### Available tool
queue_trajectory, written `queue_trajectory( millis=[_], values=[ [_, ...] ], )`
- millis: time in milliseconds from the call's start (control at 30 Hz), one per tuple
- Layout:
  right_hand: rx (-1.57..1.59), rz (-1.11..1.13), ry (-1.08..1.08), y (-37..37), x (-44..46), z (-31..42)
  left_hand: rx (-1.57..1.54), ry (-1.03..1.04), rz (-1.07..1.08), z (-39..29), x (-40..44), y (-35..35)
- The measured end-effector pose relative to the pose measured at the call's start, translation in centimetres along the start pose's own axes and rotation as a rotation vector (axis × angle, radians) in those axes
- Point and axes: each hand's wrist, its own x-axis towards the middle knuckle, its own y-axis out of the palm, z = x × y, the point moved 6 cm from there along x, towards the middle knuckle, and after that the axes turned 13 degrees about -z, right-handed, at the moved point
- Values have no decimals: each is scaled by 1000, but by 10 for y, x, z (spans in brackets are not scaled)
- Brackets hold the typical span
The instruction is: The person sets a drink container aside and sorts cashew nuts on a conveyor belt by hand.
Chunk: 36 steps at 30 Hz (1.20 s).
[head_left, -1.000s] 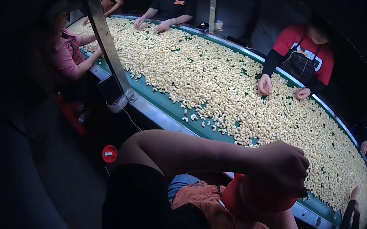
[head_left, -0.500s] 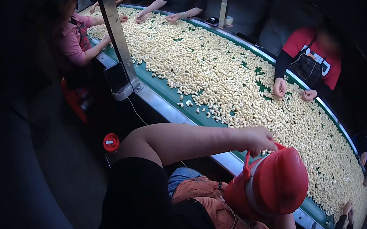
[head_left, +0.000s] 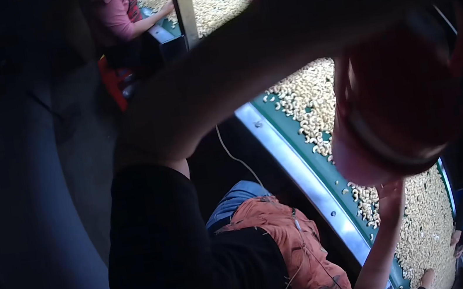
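A red jug (head_left: 398,109) with a pale band fills the right of the view, raised close to the camera and tilted. My right hand (head_left: 390,190) holds it from below, its fingers partly hidden by the base. My left forearm (head_left: 255,61) crosses the upper view in deep shadow and ends at the jug's upper part. Darkness hides the fingers of my left hand there. A red loop handle (head_left: 459,41) shows dimly on the jug's far side. Behind and below lie many cashew nuts (head_left: 311,98) on a green belt (head_left: 294,127).
A metal rail (head_left: 301,179) edges the belt. A metal post (head_left: 184,9) rises at the top. One person in a pink sleeve (head_left: 112,13) works at upper left; other hands reach over the nuts at top and lower right. A thin cable (head_left: 236,158) hangs beside the rail.
The jug has risen from beside the apron toward the camera and tilted. My left arm has lifted with it, and my right hand has come into view beneath. The view has shifted.
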Motion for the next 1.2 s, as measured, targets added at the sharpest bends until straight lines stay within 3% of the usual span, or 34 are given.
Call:
queue_trajectory(
  millis=[67,200,300,433,533,700,767,800,833,867,900,933,1000,1067,1167,1200],
  values=[
    [-130,8,116,33,-7,14,213,22,101,-33,-18,-33],
    [-70,-48,139,28,-10,14,523,-24,338,-80,-57,-64],
    [-66,-60,177,30,-14,17,692,-61,330,-93,-45,-90],
    [-68,-28,176,25,-16,21,860,-165,128,-89,-22,-153],
    [-73,-57,172,23,-20,27,903,-381,-55,-52,-44,-224],
    [-141,-95,178,29,-24,28,871,-891,-256,69,-204,-334],
    [-167,-73,177,30,-27,30,945,-1140,-343,97,-272,-338],
    [-180,-63,181,28,-28,30,868,-1072,-430,122,-325,-350],
    [-195,-56,186,27,-31,32,945,-1132,-408,141,-369,-353],
    [-208,-51,187,27,-31,32,939,-1139,-562,156,-412,-351],
    [-220,-45,186,27,-33,34,1028,-1102,-511,174,-457,-356],
    [-245,-48,183,25,-34,37,919,-1246,-608,179,-486,-347],
    [-296,-67,179,27,-33,31,1166,-1260,-724,200,-531,-346],
    [-311,-62,176,29,-39,39,1109,-1432,-1016,189,-538,-329],
    [-329,-57,179,30,-47,40,788,-1372,-1306,227,-579,-328],
    [-328,-42,196,27,-50,39,744,-1361,-1309,239,-585,-326]
  ],
)
